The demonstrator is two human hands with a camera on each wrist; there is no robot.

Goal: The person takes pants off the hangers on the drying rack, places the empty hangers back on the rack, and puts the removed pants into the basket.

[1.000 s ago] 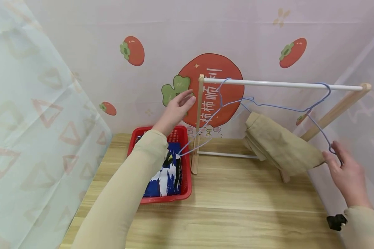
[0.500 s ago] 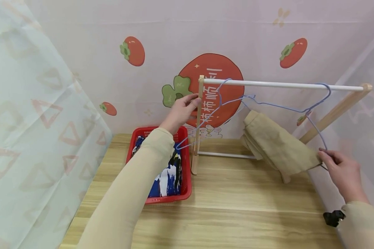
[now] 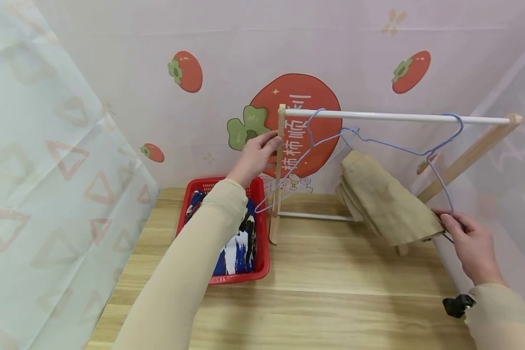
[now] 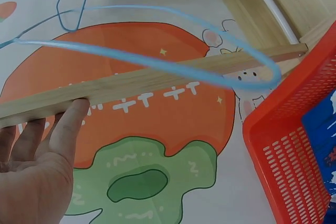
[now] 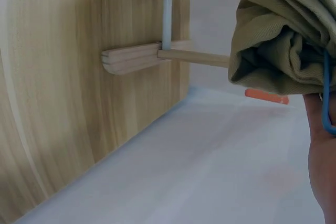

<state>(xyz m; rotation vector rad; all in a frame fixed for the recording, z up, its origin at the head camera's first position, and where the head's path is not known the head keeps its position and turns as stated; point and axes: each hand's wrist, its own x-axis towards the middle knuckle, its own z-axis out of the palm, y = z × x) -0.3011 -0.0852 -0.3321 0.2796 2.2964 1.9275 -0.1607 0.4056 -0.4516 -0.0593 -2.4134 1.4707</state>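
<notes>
Beige-sleeved, the right hand pinched the blue wire hanger carrying folded khaki cloth above the wooden table. Farther back, the left hand rested straight fingers on the rack's wooden post, beside the red basket.

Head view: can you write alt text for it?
A person's right hand pinches a blue wire hanger carrying a folded tan garment, hooked on a small rack's white rail. The left hand touches the rack's wooden post, above a red basket.
</notes>
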